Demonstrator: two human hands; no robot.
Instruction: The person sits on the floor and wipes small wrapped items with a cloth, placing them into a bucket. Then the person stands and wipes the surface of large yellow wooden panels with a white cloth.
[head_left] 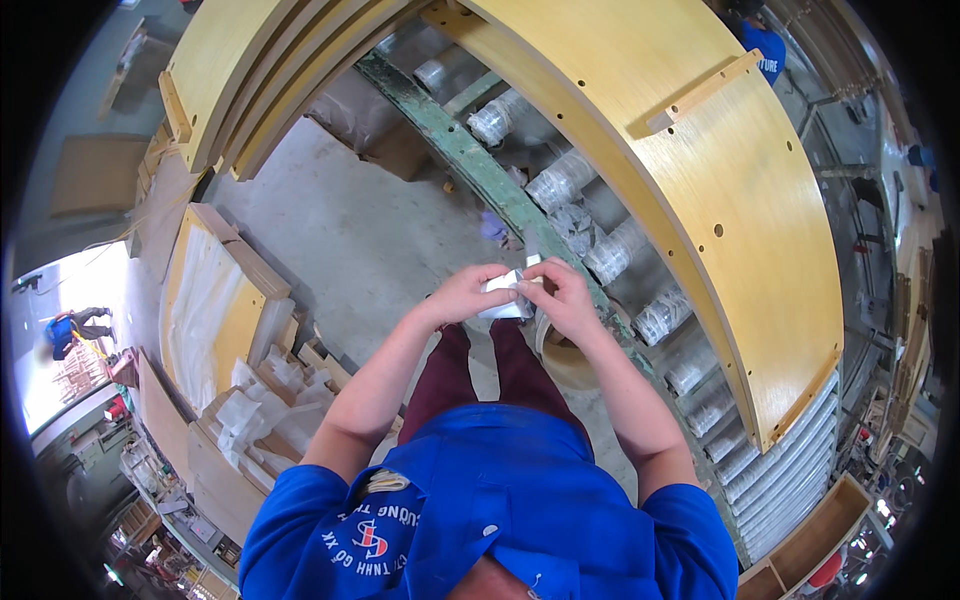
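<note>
In front of my waist, both hands meet over a small white sheet or folded pad, too small to name more exactly. My left hand is closed on its left side, thumb on top. From the other side my right hand pinches its right edge between thumb and fingers. Just above the right fingertips a short white strip sticks up; whether it belongs to the pad I cannot tell.
On my right, a large curved yellow wooden panel with drilled holes lies on a roller conveyor with a green rail. More curved panels stand far left. Wrapped boards are stacked at left. A person is in the distance.
</note>
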